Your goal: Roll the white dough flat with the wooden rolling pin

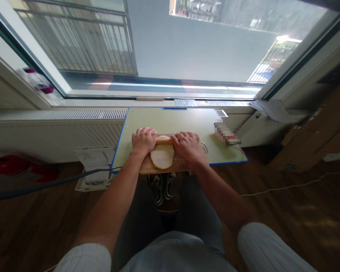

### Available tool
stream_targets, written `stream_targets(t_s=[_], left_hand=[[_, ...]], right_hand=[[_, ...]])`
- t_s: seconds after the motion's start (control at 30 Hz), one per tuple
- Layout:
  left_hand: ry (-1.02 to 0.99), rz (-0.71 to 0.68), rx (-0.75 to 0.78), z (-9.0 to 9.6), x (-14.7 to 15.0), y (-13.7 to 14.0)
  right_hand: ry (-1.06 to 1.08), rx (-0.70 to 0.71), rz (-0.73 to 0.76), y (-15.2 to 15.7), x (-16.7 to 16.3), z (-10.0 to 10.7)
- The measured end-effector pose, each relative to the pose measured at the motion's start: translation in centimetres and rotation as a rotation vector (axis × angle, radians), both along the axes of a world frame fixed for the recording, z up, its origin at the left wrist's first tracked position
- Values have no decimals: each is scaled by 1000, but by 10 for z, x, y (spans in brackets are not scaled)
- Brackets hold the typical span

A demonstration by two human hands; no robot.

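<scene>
Pale dough (162, 158), flattened to a rounded sheet, lies on a wooden board (181, 164) at the near side of a light green worktop (158, 120) edged in blue. Rolling pin (164, 141) set crosswise over the far part of the dough; a little dough shows beyond it. Hands apart, one at each end of the pin: left hand (144, 140) clamped over its left end, right hand (188, 146) over its right, the dough between them. Undersides of the fingers hidden. Light specks on the board, right of the dough.

Metal handle (205, 149) just beside the right hand. Farther right on the worktop, an item (226, 133) blurred into blocks; cannot tell what.

Beyond the worktop: white radiator (59, 141), large window (187, 49). Bottle with purple cap (39, 80) by the left window frame. Papers (272, 110) at right, cardboard box (314, 132) past them. Dark shoes (158, 190) below the board.
</scene>
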State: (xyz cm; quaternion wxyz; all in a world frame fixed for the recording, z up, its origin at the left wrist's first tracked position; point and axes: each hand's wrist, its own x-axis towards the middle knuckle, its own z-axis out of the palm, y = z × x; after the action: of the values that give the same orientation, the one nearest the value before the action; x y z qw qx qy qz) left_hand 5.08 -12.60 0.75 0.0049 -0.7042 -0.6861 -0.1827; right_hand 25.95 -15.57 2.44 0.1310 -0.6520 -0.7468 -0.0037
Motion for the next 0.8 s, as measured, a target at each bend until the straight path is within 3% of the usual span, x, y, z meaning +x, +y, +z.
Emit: stream_targets(t_s=[0.23,0.57,0.8], left_hand=[[24,17,-53,6,0,26],[-79,79,-204,10,-3,72],[-96,119,-266,14,-1,82]], right_hand=[[-46,-102,-21,26,-3,7],[57,-219,-112,82,-7,7],[79,-264,-104,95,-6,10]])
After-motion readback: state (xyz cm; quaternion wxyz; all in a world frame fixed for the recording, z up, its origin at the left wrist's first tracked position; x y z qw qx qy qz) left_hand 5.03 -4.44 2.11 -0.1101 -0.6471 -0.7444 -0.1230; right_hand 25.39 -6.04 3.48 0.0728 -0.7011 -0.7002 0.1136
